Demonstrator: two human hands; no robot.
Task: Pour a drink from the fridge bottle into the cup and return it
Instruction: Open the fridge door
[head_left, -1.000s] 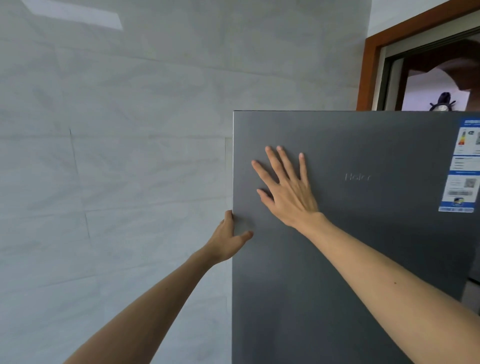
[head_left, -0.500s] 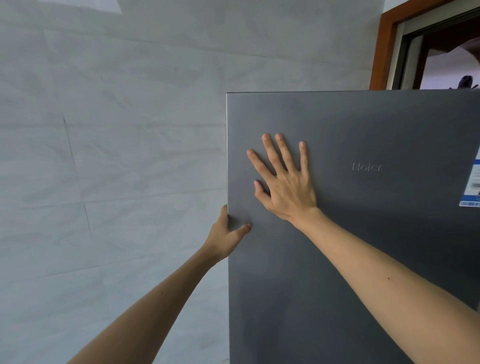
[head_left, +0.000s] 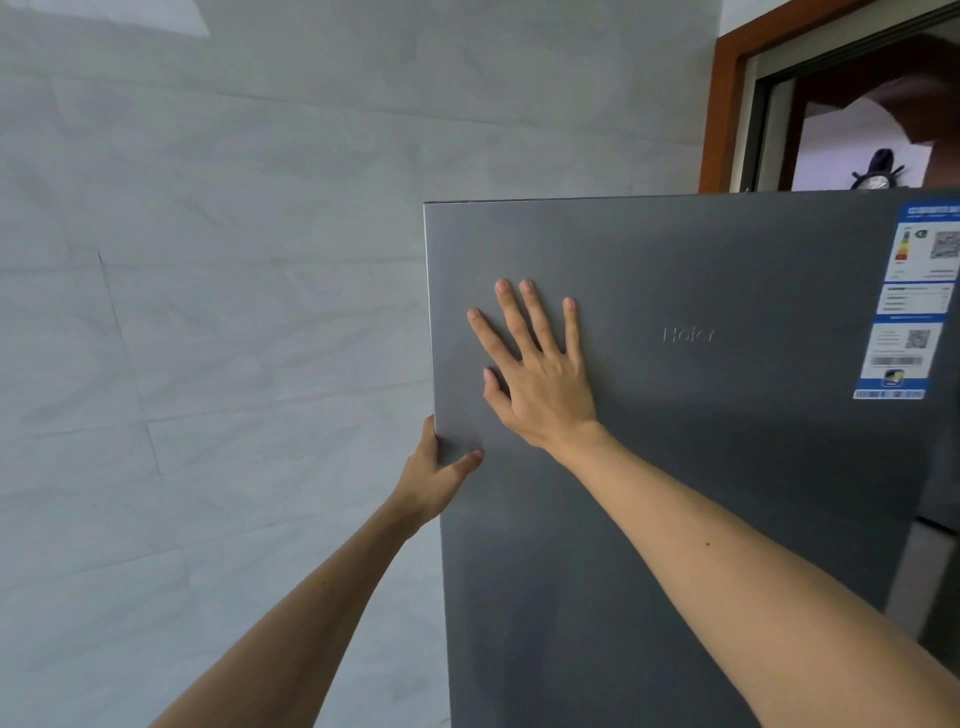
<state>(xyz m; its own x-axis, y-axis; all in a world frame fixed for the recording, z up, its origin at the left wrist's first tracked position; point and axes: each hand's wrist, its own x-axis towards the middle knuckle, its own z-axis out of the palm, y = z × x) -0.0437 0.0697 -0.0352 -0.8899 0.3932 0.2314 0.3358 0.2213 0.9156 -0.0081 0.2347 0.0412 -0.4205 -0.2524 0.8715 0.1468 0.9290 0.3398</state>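
A dark grey fridge door (head_left: 727, 493) fills the right half of the view, with a brand name embossed on it. My left hand (head_left: 434, 480) grips the door's left edge, thumb on the front face and fingers hidden behind the edge. My right hand (head_left: 540, 379) lies flat on the door's front with fingers spread and straight. No bottle or cup is in view.
A pale grey tiled wall (head_left: 208, 312) stands close on the left of the door. A blue and white energy label (head_left: 909, 301) is stuck on the door's upper right. Behind the fridge top is a brown-framed doorway (head_left: 727, 104).
Both hands keep their hold on the door. The view has shifted, so the label at the right is back in sight; the door edge looks slightly turned.
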